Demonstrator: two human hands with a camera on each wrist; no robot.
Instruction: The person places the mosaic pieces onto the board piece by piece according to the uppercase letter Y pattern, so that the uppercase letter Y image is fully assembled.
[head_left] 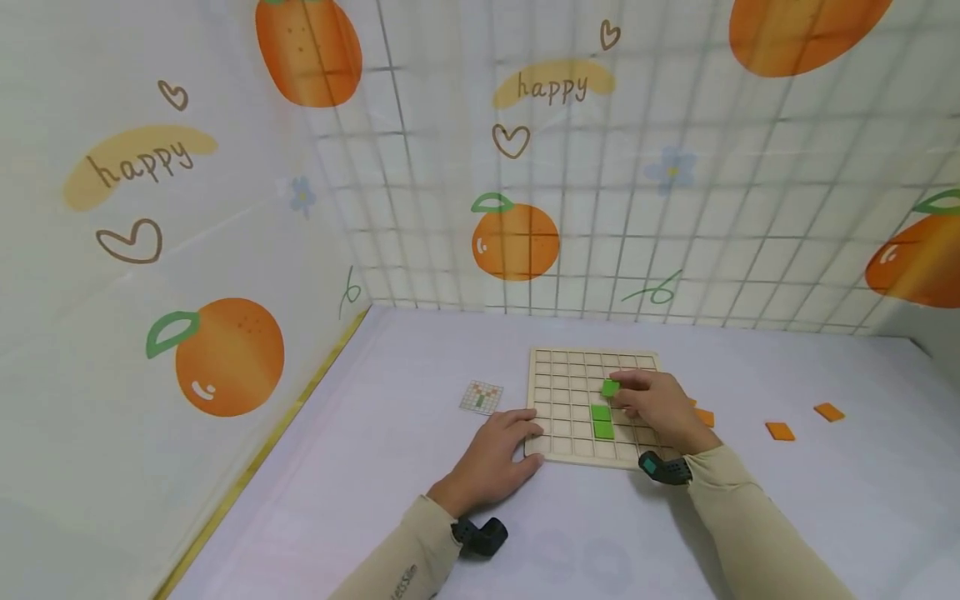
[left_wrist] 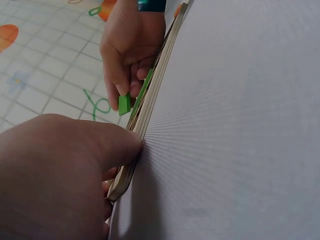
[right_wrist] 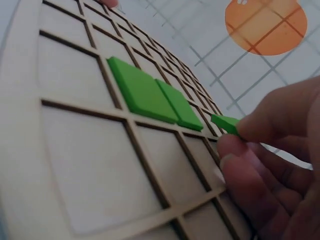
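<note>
Two beige sleeves [head_left: 753, 521] stretch nearest to me toward a wooden grid board [head_left: 558, 398] on the pale counter [head_left: 375, 400], the left hand [head_left: 493, 457] at the board's near-left corner with its grip slack, fingers on the rim and thumb against the near edge. Over the board, the grip of the right hand [head_left: 662, 406] pinches a tilted green square tile [head_left: 610, 388], just beyond two green tiles [head_left: 602, 429] set in neighbouring cells, and I can't tell whether it touches the wood. A small printed grid card [head_left: 482, 397] lies left of the board, and orange tiles [head_left: 780, 431] lie to the board's right.
</note>
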